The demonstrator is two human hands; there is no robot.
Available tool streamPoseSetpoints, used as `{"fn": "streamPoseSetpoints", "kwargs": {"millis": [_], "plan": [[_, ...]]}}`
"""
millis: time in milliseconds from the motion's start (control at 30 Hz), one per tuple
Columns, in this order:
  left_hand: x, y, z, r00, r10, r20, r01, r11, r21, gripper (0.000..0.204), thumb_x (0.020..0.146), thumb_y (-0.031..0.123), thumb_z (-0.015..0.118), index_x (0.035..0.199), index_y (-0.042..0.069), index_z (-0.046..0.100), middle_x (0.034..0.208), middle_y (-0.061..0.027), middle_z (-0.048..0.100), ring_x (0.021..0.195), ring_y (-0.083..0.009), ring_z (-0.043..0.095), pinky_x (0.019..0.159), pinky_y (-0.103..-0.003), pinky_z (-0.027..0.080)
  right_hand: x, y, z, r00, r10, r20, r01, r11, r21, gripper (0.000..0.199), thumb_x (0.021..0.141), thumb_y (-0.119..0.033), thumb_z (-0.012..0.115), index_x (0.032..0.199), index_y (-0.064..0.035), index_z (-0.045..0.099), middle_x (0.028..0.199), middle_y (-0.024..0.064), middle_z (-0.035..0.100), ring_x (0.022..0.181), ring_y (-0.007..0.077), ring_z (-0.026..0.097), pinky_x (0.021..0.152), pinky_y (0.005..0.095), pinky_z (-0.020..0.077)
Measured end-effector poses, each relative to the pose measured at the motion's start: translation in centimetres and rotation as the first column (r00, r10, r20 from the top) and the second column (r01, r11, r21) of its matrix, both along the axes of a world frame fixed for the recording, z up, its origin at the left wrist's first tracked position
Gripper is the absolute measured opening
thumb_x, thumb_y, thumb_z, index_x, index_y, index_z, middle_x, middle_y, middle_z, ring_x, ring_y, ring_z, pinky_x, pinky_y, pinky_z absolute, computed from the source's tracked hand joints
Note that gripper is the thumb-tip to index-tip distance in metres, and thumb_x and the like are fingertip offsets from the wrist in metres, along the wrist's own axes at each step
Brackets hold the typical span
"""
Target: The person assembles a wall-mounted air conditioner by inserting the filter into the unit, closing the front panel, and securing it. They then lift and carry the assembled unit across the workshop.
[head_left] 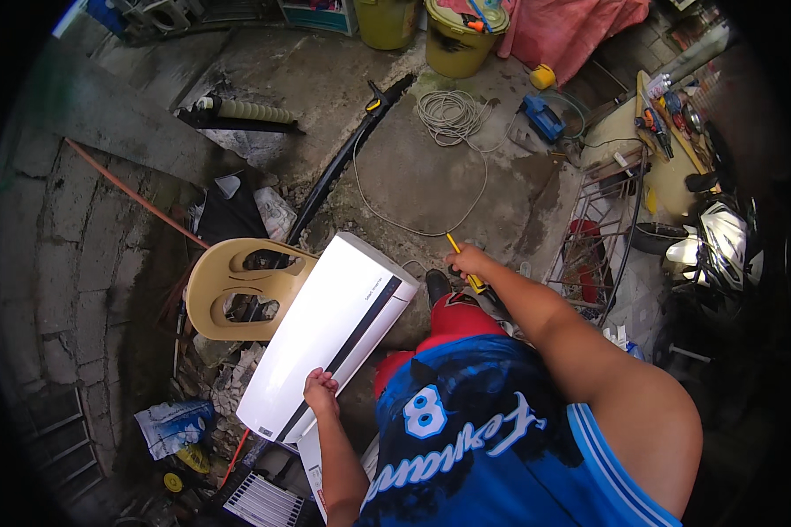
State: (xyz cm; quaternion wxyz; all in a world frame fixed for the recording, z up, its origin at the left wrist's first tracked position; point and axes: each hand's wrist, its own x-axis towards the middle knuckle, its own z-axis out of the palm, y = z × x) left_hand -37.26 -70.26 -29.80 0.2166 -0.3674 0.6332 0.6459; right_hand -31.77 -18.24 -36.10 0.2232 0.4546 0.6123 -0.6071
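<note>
A white wall-type air conditioner indoor unit (325,325) with a dark stripe along its front lies slantwise on a beige plastic chair (204,294). Against its near edge, by the stripe, my left hand (322,387) is closed with the fingers curled; whether anything is in them is hidden. To the right of the unit, my right hand (471,261) is wrapped round a slim yellow-and-black hand tool (476,283). One thin yellow end sticks out beyond the fingers, and the other shows below the hand. The tool's exact kind is unclear.
A pressure washer gun (375,104), coiled hose (450,117) and blue machine (543,118) lie ahead. Buckets (455,51) stand behind them. At right are a metal rack (593,228), a tool-covered table (633,123) and a motorcycle (712,246). Rubble (235,386) lies left.
</note>
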Motion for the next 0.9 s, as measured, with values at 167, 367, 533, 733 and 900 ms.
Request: {"fn": "streamPoseSetpoints", "kwargs": {"millis": [167, 367, 533, 733, 900], "plan": [[0.4, 13.0, 4.8, 0.873, -0.487, 0.026, 0.483, 0.871, 0.09, 0.03, 0.102, 0.012, 0.049, 0.131, 0.002, 0.05, 0.107, -0.0122, 0.072, 0.066, -0.014, 0.067, 0.061, -0.026, 0.053, 11.8, 10.6, -4.6, 0.952, 0.204, 0.228, -0.262, 0.928, 0.265, 0.035, 0.09, -0.022, 0.061, 0.117, 0.0013, 0.059, 0.073, 0.0135, 0.067, 0.053, 0.0269, 0.067, 0.047, 0.0426, 0.0542], [-2.7, 18.4, 5.4, 0.698, -0.716, 0.0, 0.716, 0.698, 0.004, 0.023, 0.101, 0.018, 0.059, 0.118, 0.002, 0.064, 0.075, -0.0023, 0.063, 0.054, -0.0077, 0.052, 0.056, -0.023, 0.051, 18.2, 12.2, -1.0, 0.971, -0.155, 0.183, 0.124, 0.977, 0.174, 0.029, 0.098, -0.022, 0.053, 0.123, -0.0086, 0.058, 0.073, 0.0159, 0.067, 0.053, 0.0273, 0.068, 0.044, 0.0455, 0.0544], [-6.6, 20.0, 5.9, 0.749, -0.661, 0.045, 0.645, 0.743, 0.179, 0.03, 0.101, 0.016, 0.049, 0.123, 0.0, 0.062, 0.07, 0.0007, 0.048, 0.055, -0.0096, 0.044, 0.056, -0.03, 0.05, 15.7, 8.3, 5.1, 0.984, 0.104, 0.143, -0.148, 0.926, 0.347, 0.029, 0.09, -0.025, 0.062, 0.113, -0.0072, 0.065, 0.069, 0.0113, 0.065, 0.05, 0.0226, 0.063, 0.046, 0.0415, 0.052], [-9.7, 24.2, 6.7, 0.535, -0.842, -0.071, 0.84, 0.521, 0.15, 0.034, 0.096, 0.009, 0.047, 0.129, 0.003, 0.056, 0.082, -0.0031, 0.062, 0.058, -0.0105, 0.054, 0.059, -0.029, 0.052, 12.4, 7.0, 11.8, 0.996, 0.053, -0.076, -0.022, 0.93, 0.366, 0.052, 0.081, -0.013, 0.06, 0.132, -0.0104, 0.062, 0.08, 0.0144, 0.071, 0.061, 0.0245, 0.067, 0.057, 0.039, 0.0529], [-10.9, 31.6, 6.7, 0.421, -0.891, -0.171, 0.906, 0.403, 0.131, 0.032, 0.096, 0.004, 0.06, 0.127, 0.004, 0.051, 0.095, -0.0094, 0.073, 0.061, -0.0094, 0.057, 0.06, -0.024, 0.051, 10.9, 9.5, 15.0, 0.966, 0.034, -0.257, 0.05, 0.948, 0.314, 0.035, 0.081, -0.015, 0.064, 0.116, -0.0104, 0.066, 0.073, 0.0083, 0.067, 0.064, 0.0219, 0.065, 0.055, 0.0385, 0.051]]}}
